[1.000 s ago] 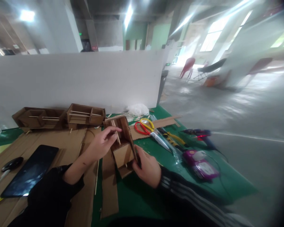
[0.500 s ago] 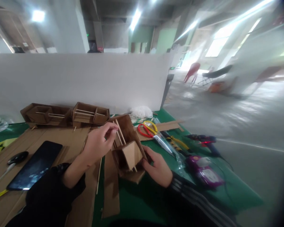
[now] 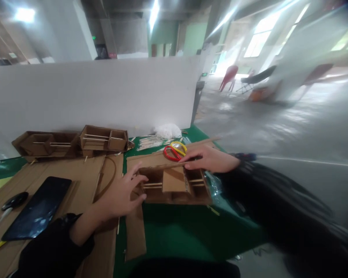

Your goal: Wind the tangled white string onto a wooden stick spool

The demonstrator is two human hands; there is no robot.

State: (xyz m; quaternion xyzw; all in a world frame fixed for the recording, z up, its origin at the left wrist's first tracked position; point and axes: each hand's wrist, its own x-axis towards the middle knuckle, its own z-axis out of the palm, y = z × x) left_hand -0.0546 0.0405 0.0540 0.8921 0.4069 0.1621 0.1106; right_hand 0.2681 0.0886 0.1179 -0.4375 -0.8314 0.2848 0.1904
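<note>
A cardboard box (image 3: 176, 197) with inner compartments and thin wooden sticks through it lies lengthwise on the green table (image 3: 174, 231). My left hand (image 3: 124, 193) is at the box's left end, fingers spread and curved around its corner. Along the top rear edge, my right hand (image 3: 207, 157) pinches the box wall between thumb and fingers. Between the sticks sits a square cardboard piece (image 3: 175, 179). A long cardboard strip (image 3: 135, 235) lies partly under the left end of the box.
Two similar cardboard boxes (image 3: 103, 139) (image 3: 48, 144) stand at the back left. A phone (image 3: 37, 208) and black mouse (image 3: 15, 200) lie on cardboard at left. Behind the right hand are red and yellow scissors (image 3: 174, 151); sticks (image 3: 152, 142) lie near the white partition (image 3: 104, 96).
The box has turned from slanting to lying sideways. My right hand has moved from its lower right side to the rear edge; my left hand has opened and moved down. The view has shifted slightly.
</note>
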